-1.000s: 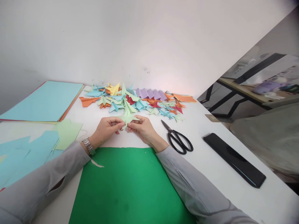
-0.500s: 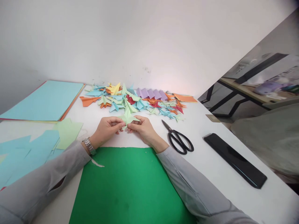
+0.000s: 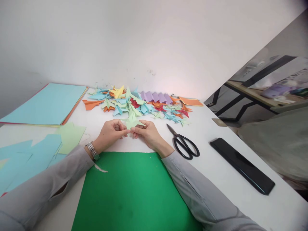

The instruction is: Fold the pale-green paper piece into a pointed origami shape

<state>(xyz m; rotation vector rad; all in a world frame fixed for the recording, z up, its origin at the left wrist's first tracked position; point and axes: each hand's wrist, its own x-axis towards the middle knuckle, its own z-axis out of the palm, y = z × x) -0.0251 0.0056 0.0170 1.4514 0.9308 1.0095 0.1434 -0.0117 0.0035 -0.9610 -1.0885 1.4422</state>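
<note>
Between my two hands is a pale green folded paper star (image 3: pixel 131 123), its points spread outward. My left hand (image 3: pixel 114 130), with a metal watch (image 3: pixel 92 150) on the wrist, pinches the star's near edge between thumb and fingers. From the other side my right hand (image 3: pixel 145 132) pinches the same edge, the two thumb tips almost meeting. Behind the star lies a heap of folded paper pieces (image 3: pixel 144 108) in green, blue, orange, red and yellow. A green sheet (image 3: pixel 137 192) lies below my hands, on the near side.
Black-handled scissors (image 3: pixel 184 142) and a long black case (image 3: pixel 242 165) lie to the right. On the left are a stack of coloured paper (image 3: pixel 48 102), cut blue sheets (image 3: pixel 36 157) and a light green piece (image 3: pixel 71 136). A purple pleated strip (image 3: pixel 156 97) rests by the wall.
My left thumb has shifted slightly along the star's near edge toward my right thumb. The star is tilted a little differently. Everything else stays in place.
</note>
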